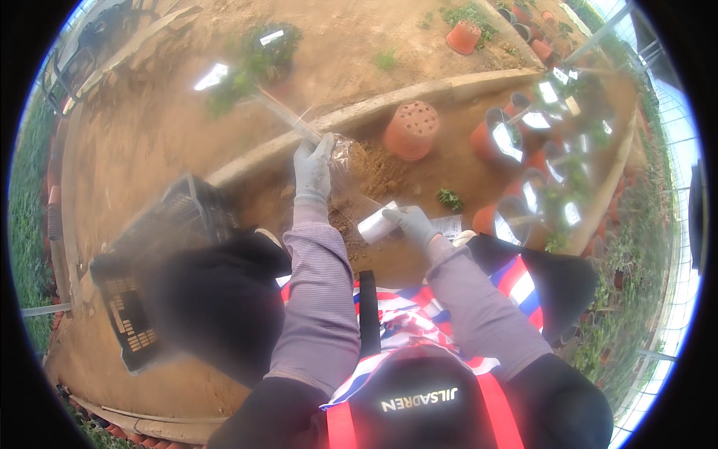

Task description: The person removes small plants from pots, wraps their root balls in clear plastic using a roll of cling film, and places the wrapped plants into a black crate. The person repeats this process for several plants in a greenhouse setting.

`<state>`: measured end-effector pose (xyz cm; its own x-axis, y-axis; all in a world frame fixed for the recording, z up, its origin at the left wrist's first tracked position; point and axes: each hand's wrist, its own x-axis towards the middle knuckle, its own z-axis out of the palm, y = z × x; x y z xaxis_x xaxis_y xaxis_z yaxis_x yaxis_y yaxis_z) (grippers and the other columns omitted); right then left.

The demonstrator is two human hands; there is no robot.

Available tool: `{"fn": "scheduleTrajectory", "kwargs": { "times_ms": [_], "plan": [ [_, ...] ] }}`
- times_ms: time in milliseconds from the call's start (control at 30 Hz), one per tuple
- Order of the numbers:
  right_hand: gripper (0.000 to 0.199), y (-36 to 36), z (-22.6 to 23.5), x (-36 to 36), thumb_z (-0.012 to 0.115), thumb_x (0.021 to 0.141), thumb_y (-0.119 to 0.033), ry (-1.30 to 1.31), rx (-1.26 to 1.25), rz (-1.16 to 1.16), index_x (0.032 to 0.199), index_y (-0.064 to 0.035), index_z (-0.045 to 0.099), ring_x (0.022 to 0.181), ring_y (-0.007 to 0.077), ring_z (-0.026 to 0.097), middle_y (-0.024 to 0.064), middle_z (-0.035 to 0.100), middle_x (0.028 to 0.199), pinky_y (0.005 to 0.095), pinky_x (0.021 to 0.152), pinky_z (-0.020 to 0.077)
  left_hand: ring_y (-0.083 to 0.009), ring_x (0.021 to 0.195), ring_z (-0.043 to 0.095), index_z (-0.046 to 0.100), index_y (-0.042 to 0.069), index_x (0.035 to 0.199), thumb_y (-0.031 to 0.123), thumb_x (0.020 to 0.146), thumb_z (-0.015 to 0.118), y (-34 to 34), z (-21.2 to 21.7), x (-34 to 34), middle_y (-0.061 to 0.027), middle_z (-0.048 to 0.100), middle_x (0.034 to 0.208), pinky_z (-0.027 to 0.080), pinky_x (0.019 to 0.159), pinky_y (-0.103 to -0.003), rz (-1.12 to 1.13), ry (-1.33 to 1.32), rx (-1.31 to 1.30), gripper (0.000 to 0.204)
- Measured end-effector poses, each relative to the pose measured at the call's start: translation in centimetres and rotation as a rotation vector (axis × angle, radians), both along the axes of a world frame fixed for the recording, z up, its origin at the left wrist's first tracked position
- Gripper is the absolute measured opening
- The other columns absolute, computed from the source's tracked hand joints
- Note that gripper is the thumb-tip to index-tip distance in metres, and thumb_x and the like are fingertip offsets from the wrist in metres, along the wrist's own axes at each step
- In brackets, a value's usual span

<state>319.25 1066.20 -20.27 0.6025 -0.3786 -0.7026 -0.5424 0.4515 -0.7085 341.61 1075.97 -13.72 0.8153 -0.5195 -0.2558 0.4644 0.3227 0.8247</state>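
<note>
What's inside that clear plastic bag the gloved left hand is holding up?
The bag in the left hand seems to hold brown soil. A thin stick pokes out above it. The glove covers the bag's left side, so anything there is hidden.

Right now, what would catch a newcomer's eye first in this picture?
At the centre, two gloved hands work over sandy soil: the left hand grips a clear plastic bag with soil in it, and the right hand holds a white label. An upturned orange pot sits just beyond, a black crate lies at left, and potted plants crowd the right.
</note>
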Motion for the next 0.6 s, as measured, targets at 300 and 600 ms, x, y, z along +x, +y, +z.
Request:
{"fn": "scheduleTrajectory", "kwargs": {
  "times_ms": [300, 600],
  "plan": [
    [0.036, -6.8, 15.6, 7.7, 0.059, 0.098, -0.016, -0.856, 0.490, -0.462, 0.128, 0.0036, 0.056, 0.105, 0.0254, 0.067, 0.0135, 0.068, 0.119, 0.0446, 0.095, 0.0540, -0.0118, 0.083, 0.063, 0.066, -0.003, 0.105, 0.011, 0.092, 0.068, -0.8, 4.6, -3.6, -0.0057, 0.069, 0.093, 0.051, 0.076, -0.026, -0.224, -0.120, 0.134, 0.019],
    [0.045, 5.6, 18.7, -0.9, 0.067, 0.094, -0.004, -0.784, -0.061, -0.156, 0.136, 0.0025, 0.054, 0.105, 0.0146, 0.064, 0.0080, 0.065, 0.124, 0.0320, 0.093, 0.0521, -0.0163, 0.067, 0.063, 0.064, -0.006, 0.097, 0.007, 0.087, 0.065, -5.4, 8.6, 1.2, -0.0083, 0.066, 0.078, 0.050, 0.060, -0.030, 0.010, -0.065, 0.138, 0.016]
  ]
}}
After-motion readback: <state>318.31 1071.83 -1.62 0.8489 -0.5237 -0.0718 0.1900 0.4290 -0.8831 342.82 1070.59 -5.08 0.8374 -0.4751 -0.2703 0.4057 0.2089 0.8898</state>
